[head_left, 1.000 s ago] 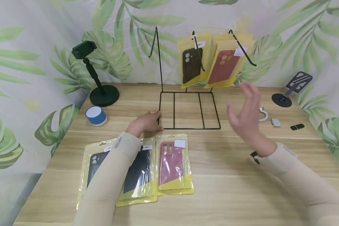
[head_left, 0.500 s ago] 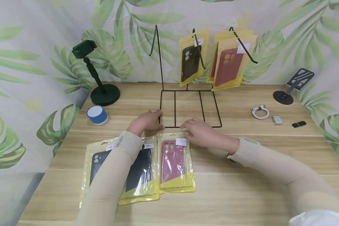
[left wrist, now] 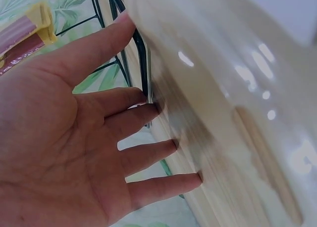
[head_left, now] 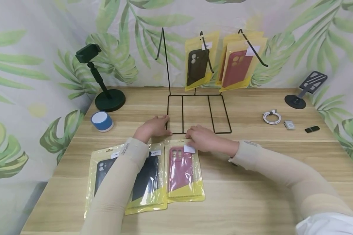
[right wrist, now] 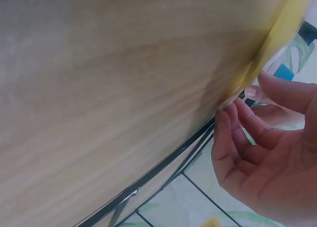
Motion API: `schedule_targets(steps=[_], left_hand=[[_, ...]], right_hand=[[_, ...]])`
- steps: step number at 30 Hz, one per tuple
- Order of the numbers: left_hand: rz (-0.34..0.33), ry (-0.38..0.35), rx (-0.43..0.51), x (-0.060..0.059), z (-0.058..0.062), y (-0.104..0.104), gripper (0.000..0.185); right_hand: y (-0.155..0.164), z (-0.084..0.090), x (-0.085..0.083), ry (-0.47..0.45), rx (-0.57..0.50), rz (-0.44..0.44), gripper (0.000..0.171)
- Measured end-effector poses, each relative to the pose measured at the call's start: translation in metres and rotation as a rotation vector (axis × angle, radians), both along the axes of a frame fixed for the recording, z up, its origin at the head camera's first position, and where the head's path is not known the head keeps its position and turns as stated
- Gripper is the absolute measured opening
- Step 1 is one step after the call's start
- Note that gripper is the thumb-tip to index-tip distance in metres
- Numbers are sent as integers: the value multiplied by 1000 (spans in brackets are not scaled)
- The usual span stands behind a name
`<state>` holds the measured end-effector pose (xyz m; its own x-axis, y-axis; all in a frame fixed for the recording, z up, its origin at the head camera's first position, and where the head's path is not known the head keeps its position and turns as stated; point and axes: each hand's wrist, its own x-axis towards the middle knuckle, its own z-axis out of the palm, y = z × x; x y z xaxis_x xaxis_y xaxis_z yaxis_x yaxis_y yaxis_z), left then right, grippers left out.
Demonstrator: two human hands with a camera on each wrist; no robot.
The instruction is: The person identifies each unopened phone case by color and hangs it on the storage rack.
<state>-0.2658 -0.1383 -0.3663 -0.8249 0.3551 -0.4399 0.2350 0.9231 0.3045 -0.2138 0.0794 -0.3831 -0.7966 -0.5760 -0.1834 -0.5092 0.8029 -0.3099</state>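
Note:
My left hand (head_left: 153,127) rests at the front left corner of a black wire display rack (head_left: 182,114). In the left wrist view its fingers are spread and nearly straight, tips on the table, the thumb against the wire. My right hand (head_left: 204,138) pinches the top edge of a yellow-edged packet with a pink phone case (head_left: 180,169), which lies flat before the rack. The right wrist view has the packet's yellow edge (right wrist: 277,34) between thumb and curled fingers. Two packets with dark phone cases (head_left: 147,178) lie to its left, partly hidden by my left sleeve.
From the rack's middle hook hangs a dark-case packet (head_left: 198,63), from the right hook several red-case packets (head_left: 239,68). A green phone stand (head_left: 110,99) and blue round speaker (head_left: 102,121) stand left. Right are a white cable (head_left: 272,117), small clip device, black stick and grey stand (head_left: 295,101).
My right hand has come down from beside the hanging red-case packets to the top edge of the pink-case packet. My left hand has stayed at the rack's corner. The hanging packets have swung slightly.

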Motion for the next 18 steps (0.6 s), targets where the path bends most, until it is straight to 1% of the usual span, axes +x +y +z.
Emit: schedule_targets(steps=[3, 7, 12, 14, 16, 18], left_hand=[[0, -1, 5, 0, 0, 1, 83], [-4, -7, 5, 0, 0, 0, 83], [-11, -5, 4, -1, 0, 1, 83], [-14, 0, -3, -1, -1, 1, 83], [-13, 3, -9, -2, -1, 1, 82], [-8, 1, -12, -2, -1, 1, 81]], right_hand=[[1, -2, -1, -64, -19, -44, 27], [5, -2, -3, -115, -49, -77, 18], [14, 2, -1, -141, -72, -101, 13], [18, 5, 1, -139, -90, -96, 13], [23, 10, 4, -133, -131, -97, 12], [30, 15, 9, -105, -194, -106, 10]])
